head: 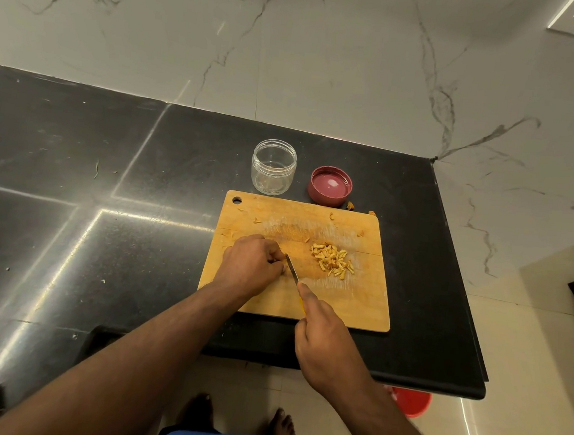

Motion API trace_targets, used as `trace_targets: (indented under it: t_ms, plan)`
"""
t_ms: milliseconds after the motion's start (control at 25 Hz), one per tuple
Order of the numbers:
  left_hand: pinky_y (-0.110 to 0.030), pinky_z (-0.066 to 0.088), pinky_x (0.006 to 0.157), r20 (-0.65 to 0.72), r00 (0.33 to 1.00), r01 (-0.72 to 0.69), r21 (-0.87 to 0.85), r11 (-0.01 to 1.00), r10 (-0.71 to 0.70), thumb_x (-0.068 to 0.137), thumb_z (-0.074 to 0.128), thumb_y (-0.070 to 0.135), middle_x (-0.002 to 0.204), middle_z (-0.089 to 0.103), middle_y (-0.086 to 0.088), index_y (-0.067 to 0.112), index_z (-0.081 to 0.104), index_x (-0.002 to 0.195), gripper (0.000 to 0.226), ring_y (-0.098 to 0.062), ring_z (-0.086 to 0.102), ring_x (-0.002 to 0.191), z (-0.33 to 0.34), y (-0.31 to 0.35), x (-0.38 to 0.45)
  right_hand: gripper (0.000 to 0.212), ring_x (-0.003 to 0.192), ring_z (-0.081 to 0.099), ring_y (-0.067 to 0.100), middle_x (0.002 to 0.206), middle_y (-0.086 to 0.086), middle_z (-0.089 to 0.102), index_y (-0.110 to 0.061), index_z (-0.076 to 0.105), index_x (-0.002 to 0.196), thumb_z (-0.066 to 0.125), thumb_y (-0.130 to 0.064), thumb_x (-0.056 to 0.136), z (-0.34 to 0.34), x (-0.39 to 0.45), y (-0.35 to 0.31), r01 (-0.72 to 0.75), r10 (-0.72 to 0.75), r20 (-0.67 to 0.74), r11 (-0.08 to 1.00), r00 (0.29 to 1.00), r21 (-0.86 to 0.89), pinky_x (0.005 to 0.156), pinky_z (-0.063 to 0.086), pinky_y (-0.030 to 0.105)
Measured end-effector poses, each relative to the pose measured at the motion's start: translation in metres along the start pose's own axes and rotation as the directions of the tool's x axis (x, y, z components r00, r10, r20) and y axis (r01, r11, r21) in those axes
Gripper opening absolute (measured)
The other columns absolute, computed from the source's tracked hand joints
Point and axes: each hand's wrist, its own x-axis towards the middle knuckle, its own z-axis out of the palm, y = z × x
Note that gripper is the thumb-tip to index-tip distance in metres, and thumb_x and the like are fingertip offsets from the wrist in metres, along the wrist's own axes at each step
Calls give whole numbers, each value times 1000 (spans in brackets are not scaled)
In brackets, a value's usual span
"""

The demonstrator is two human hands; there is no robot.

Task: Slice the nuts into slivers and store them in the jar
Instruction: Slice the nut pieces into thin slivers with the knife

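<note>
Now we see the clear round plastic jar [273, 167] standing open and empty on the black stone bench [110, 176], its maroon lid [330, 185] upturned beside it. On the wooden cutting board [358, 302] lies a pile of pale nut slivers [332, 259]. Our left hand [251, 266] curls its grip over something hidden; our right hand [322, 337] grips the yellow-handled knife [292, 269].

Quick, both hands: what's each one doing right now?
Left hand: fingers curled, pinning something hidden beside the blade.
Right hand: grip closed on the knife.
</note>
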Motion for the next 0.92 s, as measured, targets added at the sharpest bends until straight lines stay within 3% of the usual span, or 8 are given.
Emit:
trace_targets:
  t_ms: [480,680,920]
  plan:
    - [-34,54,75,-6,999,39,14,999,-38,88,71,31,85,64,13,25,77,92,10,-10,60,84,-1,7,-1,57,93,52,10,121,-5,49,-32,12,157,33,-24,105,3,-13,-2,-24,25,13,998,1000,-65,82,49,33]
    - [-39,56,84,-10,999,38,7,999,-38,90,71,29,102,71,9,24,77,106,18,-10,60,92,-1,5,-4,56,81,53,12,113,-8,45,-32,13,156,33,-22,105,-1,-27,4,-28,23,-77,997,997,-71,71,50,30]
    - [-41,56,85,-19,999,48,-29,998,-48,91,68,27,104,74,9,25,76,111,21,-9,63,92,4,-1,-4,56,98,51,7,121,-8,46,-31,15,157,35,-23,105,-5,-16,-3,-2,2,-55,1000,998,8,84,48,26]
